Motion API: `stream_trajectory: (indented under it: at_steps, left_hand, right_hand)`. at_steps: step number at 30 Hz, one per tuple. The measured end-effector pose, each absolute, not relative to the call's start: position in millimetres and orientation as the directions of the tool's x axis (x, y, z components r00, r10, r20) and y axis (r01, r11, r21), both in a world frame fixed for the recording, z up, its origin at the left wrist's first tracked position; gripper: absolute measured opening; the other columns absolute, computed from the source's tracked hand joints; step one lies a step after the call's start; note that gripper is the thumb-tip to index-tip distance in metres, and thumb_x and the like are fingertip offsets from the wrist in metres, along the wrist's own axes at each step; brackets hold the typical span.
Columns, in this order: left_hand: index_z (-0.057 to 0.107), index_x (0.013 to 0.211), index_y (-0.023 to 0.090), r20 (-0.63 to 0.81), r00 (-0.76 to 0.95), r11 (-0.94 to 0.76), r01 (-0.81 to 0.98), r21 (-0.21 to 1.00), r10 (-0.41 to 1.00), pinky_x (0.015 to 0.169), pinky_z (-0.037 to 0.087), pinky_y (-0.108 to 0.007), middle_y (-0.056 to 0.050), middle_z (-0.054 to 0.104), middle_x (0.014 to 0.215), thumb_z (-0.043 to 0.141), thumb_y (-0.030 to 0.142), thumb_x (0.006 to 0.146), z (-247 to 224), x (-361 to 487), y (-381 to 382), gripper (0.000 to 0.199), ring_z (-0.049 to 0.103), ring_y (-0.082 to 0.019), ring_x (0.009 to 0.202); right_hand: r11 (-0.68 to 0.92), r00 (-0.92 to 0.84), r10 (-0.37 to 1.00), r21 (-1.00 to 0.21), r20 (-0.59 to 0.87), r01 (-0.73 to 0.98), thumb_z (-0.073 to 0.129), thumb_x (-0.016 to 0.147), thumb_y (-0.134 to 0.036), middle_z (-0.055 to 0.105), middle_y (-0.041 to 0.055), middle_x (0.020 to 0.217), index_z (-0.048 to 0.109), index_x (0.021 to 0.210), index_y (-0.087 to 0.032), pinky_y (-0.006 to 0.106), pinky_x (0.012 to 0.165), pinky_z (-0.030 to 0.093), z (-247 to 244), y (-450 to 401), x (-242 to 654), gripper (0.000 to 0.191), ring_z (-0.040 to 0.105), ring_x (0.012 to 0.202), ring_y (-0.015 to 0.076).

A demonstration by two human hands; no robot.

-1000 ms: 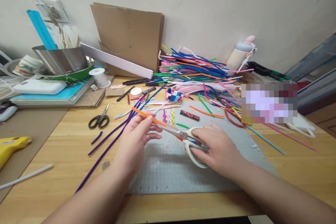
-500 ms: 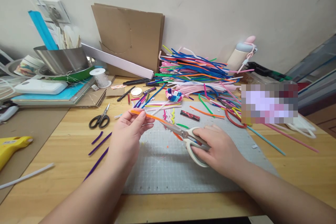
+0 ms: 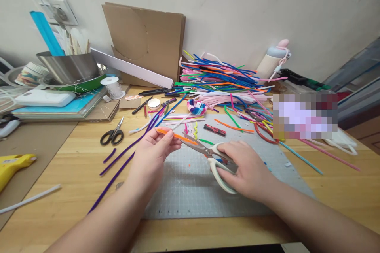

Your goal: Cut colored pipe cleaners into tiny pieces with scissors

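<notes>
Between thumb and fingers, my left hand (image 3: 154,150) pinches an orange pipe cleaner (image 3: 185,139) that points right. My right hand (image 3: 246,166) is closed around the handles of white-handled scissors (image 3: 209,152). Their blades lie along the pipe cleaner's free end, slightly parted near the tips. Whether the blades touch it I cannot tell. Below both hands lies a grey cutting mat (image 3: 184,193) with a tiny orange scrap (image 3: 189,165) on it. Just beyond the hands are a colourful braided loop (image 3: 196,106) and short wavy pieces (image 3: 191,130).
A heap of pipe cleaners (image 3: 222,75) lies at the back by the wall. Black-handled scissors (image 3: 112,136) and purple pipe cleaners (image 3: 111,185) are on the left, beyond them a yellow glue gun (image 3: 14,168). A black-and-red marker-like piece (image 3: 214,129) rests on the mat.
My left hand has shifted right, toward the scissors. The pipe cleaner's end now shows shorter beside the blades, and the orange part formerly hanging below the blades is mostly out of sight. The right hand barely moved.
</notes>
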State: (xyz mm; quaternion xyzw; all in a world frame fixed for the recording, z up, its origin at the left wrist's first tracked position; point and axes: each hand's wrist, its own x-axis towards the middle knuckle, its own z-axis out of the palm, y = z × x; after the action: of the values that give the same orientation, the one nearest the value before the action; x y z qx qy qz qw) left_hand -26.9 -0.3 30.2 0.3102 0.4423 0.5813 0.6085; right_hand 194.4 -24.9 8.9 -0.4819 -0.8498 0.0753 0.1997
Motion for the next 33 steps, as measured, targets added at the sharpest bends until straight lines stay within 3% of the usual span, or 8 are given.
stream_trajectory:
  at_steps: [13,26,33]
  left_hand:
    - [0.062,0.074,0.015,-0.174,-0.069,0.124,-0.456,0.881,0.982,0.064,0.053,-0.023,0.001,0.067,0.063,0.079,0.025,0.064,31.3,-28.9,1.7,0.022,0.063,-0.01,0.058]
    - [0.064,0.078,0.014,-0.194,-0.057,0.139,-0.507,0.851,0.979,0.062,0.055,-0.027,-0.005,0.071,0.068,0.069,0.027,0.075,32.4,-33.0,4.5,0.015,0.067,-0.016,0.062]
    - [0.068,0.079,0.012,-0.159,-0.116,0.086,-0.472,0.878,0.98,0.063,0.054,-0.022,-0.001,0.064,0.066,0.072,0.03,0.074,28.7,-33.0,4.4,0.018,0.06,-0.01,0.061]
  right_hand:
    - [0.526,-0.478,0.85,-0.386,0.22,0.758,0.056,0.084,-0.031,0.058,0.0006,0.074,0.049,0.08,-0.02,0.03,0.064,0.029,10.5,-24.7,194.5,0.014,0.045,0.068,0.0161]
    - [0.54,-0.486,0.841,-0.352,0.236,0.764,0.053,0.086,-0.031,0.056,0.0,0.071,0.048,0.077,-0.02,0.03,0.064,0.028,7.7,-23.4,196.9,0.015,0.046,0.067,0.0166]
    - [0.477,-0.426,0.878,-0.348,0.217,0.807,0.056,0.083,-0.032,0.059,0.0023,0.079,0.05,0.087,-0.019,0.033,0.068,0.029,9.2,-24.0,194.6,0.014,0.048,0.072,0.0189]
